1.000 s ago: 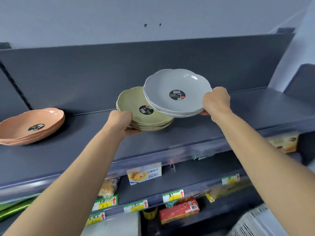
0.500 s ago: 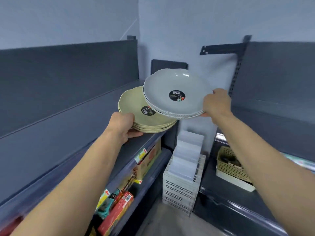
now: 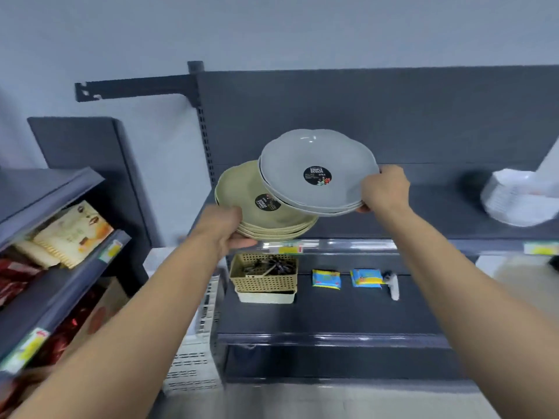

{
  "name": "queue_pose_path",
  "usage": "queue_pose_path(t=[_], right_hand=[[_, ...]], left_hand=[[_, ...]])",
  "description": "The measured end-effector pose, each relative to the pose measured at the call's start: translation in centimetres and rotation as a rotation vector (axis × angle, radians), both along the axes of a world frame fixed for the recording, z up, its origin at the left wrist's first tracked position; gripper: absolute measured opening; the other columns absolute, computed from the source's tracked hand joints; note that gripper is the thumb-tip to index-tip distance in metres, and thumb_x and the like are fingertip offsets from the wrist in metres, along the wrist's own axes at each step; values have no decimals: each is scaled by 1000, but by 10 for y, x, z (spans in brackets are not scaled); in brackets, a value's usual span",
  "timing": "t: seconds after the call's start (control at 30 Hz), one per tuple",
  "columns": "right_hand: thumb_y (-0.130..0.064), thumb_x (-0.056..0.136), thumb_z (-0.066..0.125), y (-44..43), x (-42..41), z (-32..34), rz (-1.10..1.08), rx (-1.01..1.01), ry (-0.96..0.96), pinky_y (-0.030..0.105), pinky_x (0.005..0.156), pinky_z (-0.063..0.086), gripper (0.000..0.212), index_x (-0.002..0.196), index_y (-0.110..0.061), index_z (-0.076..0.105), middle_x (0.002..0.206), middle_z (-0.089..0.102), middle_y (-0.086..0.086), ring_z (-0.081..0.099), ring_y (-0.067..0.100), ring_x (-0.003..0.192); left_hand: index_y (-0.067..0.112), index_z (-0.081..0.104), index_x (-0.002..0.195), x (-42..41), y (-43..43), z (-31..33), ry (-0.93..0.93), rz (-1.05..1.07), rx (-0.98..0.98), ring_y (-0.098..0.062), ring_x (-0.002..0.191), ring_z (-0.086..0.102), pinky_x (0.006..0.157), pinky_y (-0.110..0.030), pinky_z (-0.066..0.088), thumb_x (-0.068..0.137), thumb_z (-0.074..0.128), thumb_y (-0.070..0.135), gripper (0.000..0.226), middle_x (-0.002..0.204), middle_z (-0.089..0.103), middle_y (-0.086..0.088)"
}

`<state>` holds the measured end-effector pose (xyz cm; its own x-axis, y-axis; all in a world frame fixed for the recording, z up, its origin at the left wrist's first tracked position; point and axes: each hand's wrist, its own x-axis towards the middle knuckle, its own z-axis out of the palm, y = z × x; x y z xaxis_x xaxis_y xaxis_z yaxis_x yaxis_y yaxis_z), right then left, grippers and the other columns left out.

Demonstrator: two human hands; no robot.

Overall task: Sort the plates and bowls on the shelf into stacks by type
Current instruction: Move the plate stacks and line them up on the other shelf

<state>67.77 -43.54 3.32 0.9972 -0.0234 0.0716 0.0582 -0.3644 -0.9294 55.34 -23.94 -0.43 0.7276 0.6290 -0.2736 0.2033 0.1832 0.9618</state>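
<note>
Head view: my left hand (image 3: 225,225) grips a stack of pale green scalloped plastic plates (image 3: 242,195), my right hand (image 3: 382,189) a tilted stack of grey scalloped plastic plates (image 3: 317,152), both just above the dark grey metal shelf (image 3: 438,217), where such one-edge holds may let plates slide off.

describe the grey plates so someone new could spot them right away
On the dark shelving unit straight ahead, look in front of the upper shelf. The grey plates are the stack gripped by the right hand, overlapping above the beige plates in the left hand; only they are grey.
</note>
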Motion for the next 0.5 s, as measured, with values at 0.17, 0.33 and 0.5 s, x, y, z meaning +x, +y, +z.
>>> queue_pose_path(t=[0.17, 0.33, 0.5], right_hand=[[4, 80, 38, -86, 65, -2, -126, -2, 18, 45, 58, 59, 16, 76, -4, 51, 93, 58, 14, 58, 35, 76], [4, 84, 41, -138, 110, -14, -230, -32, 71, 41, 54, 56, 26, 100, 2, 61, 98, 59, 16, 58, 36, 74], [4, 86, 40, -161, 147, -24, -303, -36, 97, 47, 60, 59, 33, 114, 4, 58, 115, 62, 21, 56, 35, 67]], left_hand=[[4, 50, 99, 81, -71, -7, 28, -91, -41, -28, 69, 63, 50, -39, 57, 92, 43, -2, 12, 80, 62, -12], [5, 48, 102, 140, -108, -15, 40, -141, -45, -29, 74, 63, 66, -43, 58, 93, 40, -3, 14, 81, 62, -12], [6, 48, 106, 194, -116, -28, 87, -179, -44, -28, 72, 62, 47, -36, 57, 93, 39, -3, 18, 84, 62, -11]])
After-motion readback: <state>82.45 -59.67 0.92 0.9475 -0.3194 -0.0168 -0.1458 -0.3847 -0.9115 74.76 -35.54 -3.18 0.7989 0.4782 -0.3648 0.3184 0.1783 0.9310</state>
